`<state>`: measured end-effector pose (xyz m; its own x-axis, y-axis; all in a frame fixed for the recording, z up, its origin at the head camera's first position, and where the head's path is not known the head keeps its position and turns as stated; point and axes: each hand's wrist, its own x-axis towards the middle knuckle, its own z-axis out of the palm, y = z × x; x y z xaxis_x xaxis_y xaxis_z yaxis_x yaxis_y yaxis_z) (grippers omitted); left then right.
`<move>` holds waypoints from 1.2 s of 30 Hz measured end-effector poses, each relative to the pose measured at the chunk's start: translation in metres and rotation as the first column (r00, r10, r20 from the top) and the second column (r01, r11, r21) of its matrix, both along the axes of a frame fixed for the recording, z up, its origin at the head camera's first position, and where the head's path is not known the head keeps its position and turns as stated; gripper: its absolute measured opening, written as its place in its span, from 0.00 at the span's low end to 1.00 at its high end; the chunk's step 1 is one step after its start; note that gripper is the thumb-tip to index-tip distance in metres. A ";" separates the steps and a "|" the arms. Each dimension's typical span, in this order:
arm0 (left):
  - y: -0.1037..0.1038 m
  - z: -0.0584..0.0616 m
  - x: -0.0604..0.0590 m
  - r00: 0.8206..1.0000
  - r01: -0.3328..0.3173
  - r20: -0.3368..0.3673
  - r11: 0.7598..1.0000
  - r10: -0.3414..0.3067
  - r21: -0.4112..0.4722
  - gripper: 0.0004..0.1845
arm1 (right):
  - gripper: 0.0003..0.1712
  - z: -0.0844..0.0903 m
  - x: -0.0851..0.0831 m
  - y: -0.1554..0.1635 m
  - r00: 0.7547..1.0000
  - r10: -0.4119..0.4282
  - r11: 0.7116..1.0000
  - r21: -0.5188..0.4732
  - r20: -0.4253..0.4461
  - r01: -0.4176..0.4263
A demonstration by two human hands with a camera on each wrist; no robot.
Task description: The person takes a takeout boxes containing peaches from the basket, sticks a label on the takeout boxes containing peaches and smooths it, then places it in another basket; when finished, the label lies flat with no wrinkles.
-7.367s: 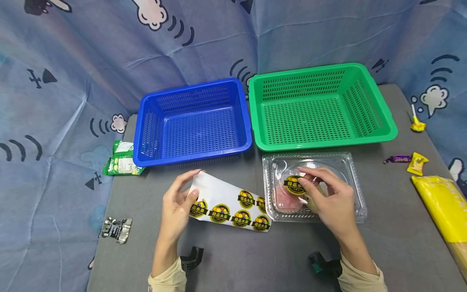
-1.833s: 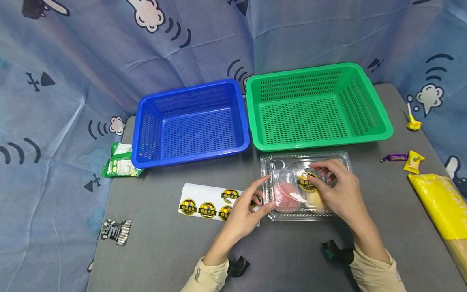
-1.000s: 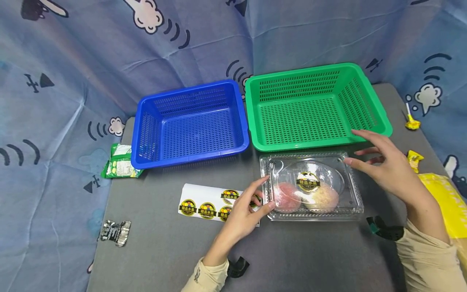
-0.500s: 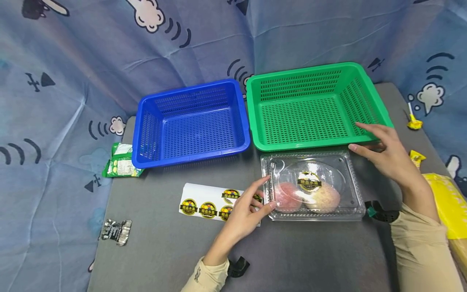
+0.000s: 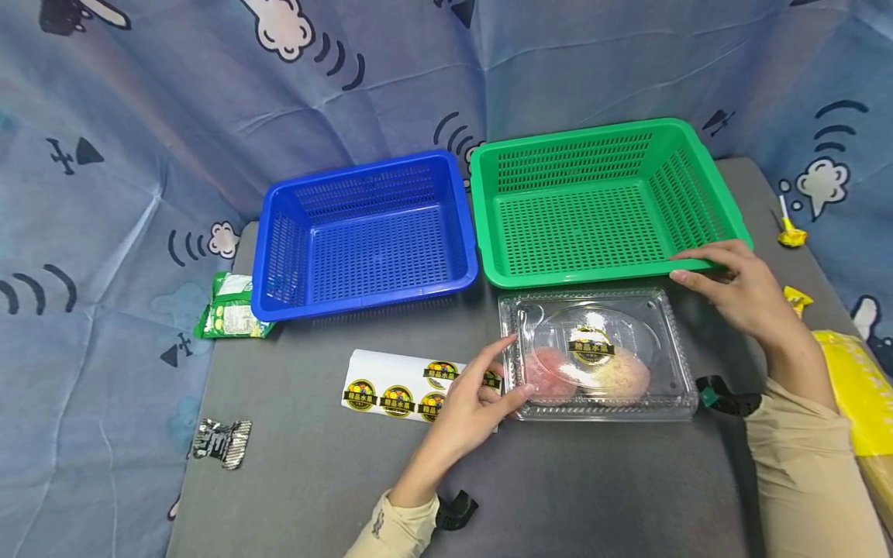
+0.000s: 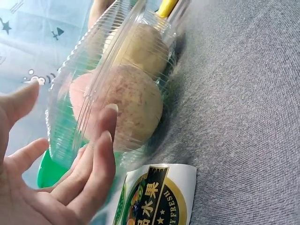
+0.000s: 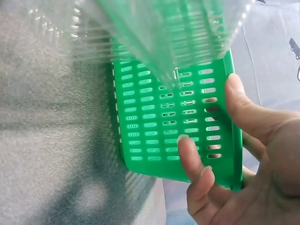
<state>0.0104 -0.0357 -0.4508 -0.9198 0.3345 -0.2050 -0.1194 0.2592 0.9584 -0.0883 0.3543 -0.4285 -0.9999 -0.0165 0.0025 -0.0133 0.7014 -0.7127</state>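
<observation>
A clear plastic box (image 5: 628,407) with two round fruits, one pinkish (image 5: 547,380) and one yellowish (image 5: 631,380), lies closed on the table. On its lid is a round black-and-gold sticker (image 5: 591,346). My left hand (image 5: 470,403) rests with extended fingers against the box's left end. The sticker sheet (image 5: 398,372) lies partly beneath that hand. My right hand (image 5: 743,291) grips the near right rim of the green basket (image 5: 558,278). In the right wrist view, the thumb (image 7: 236,89) is at the rim, and finger parts show through the wall holes.
A blue basket (image 5: 363,301) stands left of the green one. At the left lie a green snack bag (image 5: 237,310) and a silvery wrapper (image 5: 222,442). A lollipop (image 5: 791,232), yellow candy (image 5: 797,298) and large yellow package (image 5: 858,395) line the right side.
Earlier my left hand held the sheet and my right a sticker. The sticker went onto the lid and the sheet was laid down. My right hand then moved right, onto the green basket's rim.
</observation>
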 end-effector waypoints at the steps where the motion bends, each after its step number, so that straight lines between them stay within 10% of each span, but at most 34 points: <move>1: 0.001 0.000 0.000 1.000 -0.001 0.005 1.000 0.001 0.013 0.37 | 0.21 0.000 0.000 0.000 1.000 0.001 1.000 0.003 0.004 -0.001; 36: 0.006 0.008 0.006 0.999 -0.042 0.022 0.973 0.038 0.228 0.42 | 0.23 0.004 -0.003 -0.002 0.998 -0.021 1.000 0.014 0.053 0.020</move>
